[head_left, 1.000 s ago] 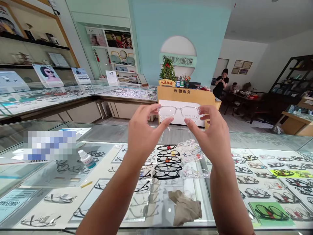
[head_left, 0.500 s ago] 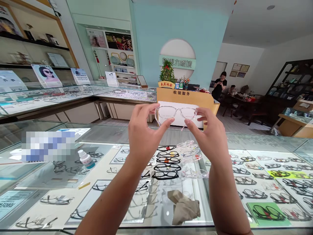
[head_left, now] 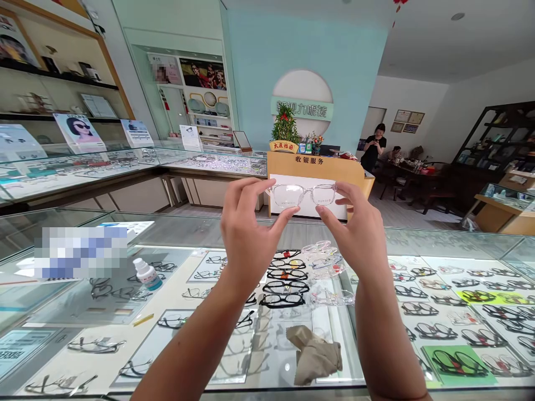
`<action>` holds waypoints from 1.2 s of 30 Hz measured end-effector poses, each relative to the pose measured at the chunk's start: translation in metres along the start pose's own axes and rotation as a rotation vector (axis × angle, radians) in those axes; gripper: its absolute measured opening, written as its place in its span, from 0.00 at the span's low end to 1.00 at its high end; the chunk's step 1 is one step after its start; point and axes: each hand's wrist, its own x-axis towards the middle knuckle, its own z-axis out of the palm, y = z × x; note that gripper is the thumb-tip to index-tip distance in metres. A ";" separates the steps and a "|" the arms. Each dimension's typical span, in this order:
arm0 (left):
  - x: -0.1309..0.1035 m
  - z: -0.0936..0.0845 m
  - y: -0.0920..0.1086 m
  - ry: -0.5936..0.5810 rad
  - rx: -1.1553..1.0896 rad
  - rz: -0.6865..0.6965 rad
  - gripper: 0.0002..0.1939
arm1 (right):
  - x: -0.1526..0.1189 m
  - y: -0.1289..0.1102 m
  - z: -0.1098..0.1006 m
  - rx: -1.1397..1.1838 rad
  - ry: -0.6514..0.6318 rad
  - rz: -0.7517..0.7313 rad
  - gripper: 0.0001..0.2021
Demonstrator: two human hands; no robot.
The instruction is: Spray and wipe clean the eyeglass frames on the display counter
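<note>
A pair of clear-framed eyeglasses (head_left: 307, 191) is held up above the glass counter, its lenses facing me and small print showing on them. My left hand (head_left: 253, 223) pinches its left side between thumb and fingers. On the right side, my right hand (head_left: 353, 228) grips it the same way. Below, a crumpled beige cloth (head_left: 315, 356) lies on the counter. Behind the cloth are a column of black-framed glasses (head_left: 284, 287) and a group of clear-framed glasses (head_left: 324, 259).
A small white bottle with blue liquid (head_left: 147, 274) stands on the glass counter (head_left: 200, 228) at left. Many frames lie under the glass at right (head_left: 437, 331). Beyond are a wooden cashier desk (head_left: 321, 164) and a standing person in black (head_left: 374, 147).
The eyeglasses have tilted slightly in my hands, and their temples, visible below the lenses before, are now mostly hidden behind them. Both hands keep their hold.
</note>
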 end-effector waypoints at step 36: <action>0.003 0.021 -0.033 -0.116 -0.490 -0.336 0.28 | -0.004 -0.015 -0.012 0.053 0.066 -0.001 0.19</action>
